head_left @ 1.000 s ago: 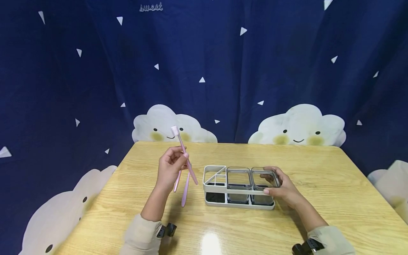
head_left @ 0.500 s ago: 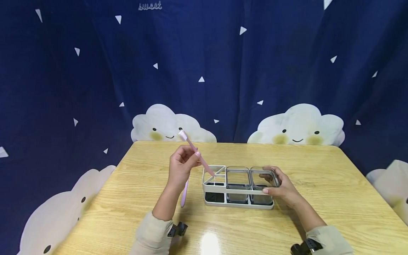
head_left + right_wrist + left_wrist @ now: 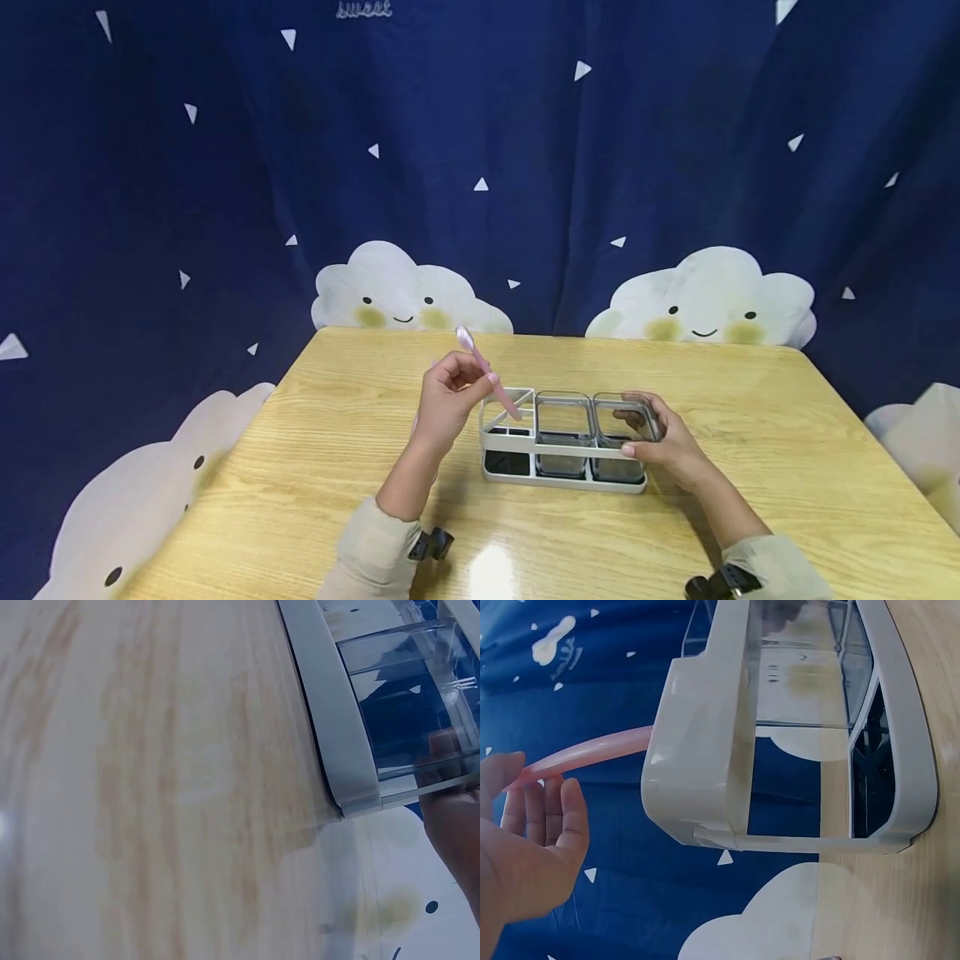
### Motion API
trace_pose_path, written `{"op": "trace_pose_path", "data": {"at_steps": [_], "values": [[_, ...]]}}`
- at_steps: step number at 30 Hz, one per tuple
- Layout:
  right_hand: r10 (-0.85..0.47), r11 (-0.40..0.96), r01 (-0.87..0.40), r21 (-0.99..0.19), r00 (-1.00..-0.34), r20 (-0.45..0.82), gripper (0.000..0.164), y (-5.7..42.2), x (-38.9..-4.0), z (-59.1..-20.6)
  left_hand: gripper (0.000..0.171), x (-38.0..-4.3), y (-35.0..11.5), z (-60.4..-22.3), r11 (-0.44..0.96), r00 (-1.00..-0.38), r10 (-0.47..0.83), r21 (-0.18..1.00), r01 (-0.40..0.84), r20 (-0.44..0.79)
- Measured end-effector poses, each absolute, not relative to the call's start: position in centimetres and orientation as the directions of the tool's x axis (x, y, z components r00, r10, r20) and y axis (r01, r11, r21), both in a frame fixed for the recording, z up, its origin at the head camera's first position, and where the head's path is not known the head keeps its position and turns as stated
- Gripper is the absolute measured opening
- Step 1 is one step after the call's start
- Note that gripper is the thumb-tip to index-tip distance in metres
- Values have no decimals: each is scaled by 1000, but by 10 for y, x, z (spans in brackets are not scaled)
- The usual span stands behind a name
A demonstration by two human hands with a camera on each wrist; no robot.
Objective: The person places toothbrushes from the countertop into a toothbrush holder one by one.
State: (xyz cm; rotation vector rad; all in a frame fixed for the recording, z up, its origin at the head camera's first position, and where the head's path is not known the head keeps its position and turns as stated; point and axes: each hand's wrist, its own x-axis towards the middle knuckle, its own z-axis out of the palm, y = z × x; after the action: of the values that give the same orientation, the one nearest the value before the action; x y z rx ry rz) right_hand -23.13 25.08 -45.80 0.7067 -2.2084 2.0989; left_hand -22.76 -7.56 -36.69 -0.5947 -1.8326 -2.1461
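My left hand (image 3: 448,402) pinches a pink toothbrush (image 3: 502,396) between thumb and fingers, bristles up and tilted to the left. The handle's lower end is at the divided compartment of a white toothbrush holder (image 3: 508,444). In the left wrist view the pink handle (image 3: 604,748) runs from my fingers to behind the holder's upper band (image 3: 694,742). My right hand (image 3: 663,440) grips the holder's right end, thumb on the front band and fingers behind the right-hand clear cup (image 3: 618,469). The right wrist view shows those fingers (image 3: 444,754) through the clear wall.
Another clear cup (image 3: 562,467) sits in the holder's middle slot. Slivers of pinkish-lilac handle (image 3: 414,426) show behind my left hand and wrist, mostly hidden. The wooden table (image 3: 300,467) ends at a dark blue curtain (image 3: 555,167) with cloud prints.
My left hand has moved right with the pink toothbrush, from left of the holder to its divided compartment, and now overlaps the loose handles. The right hand keeps its grip.
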Motion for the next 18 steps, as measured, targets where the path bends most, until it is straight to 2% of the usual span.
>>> {"op": "trace_pose_path", "data": {"at_steps": [8, 18], "values": [[-304, -34, -329, -944, -896, 323, 68, 248, -228, -461, 17, -222, -73, -364, -113, -897, 105, 901, 418, 429], [-301, -39, -341, -939, -892, 337, 67, 247, -229, -457, 10, -214, -68, -359, -41, -877, 176, 894, 447, 447]]}}
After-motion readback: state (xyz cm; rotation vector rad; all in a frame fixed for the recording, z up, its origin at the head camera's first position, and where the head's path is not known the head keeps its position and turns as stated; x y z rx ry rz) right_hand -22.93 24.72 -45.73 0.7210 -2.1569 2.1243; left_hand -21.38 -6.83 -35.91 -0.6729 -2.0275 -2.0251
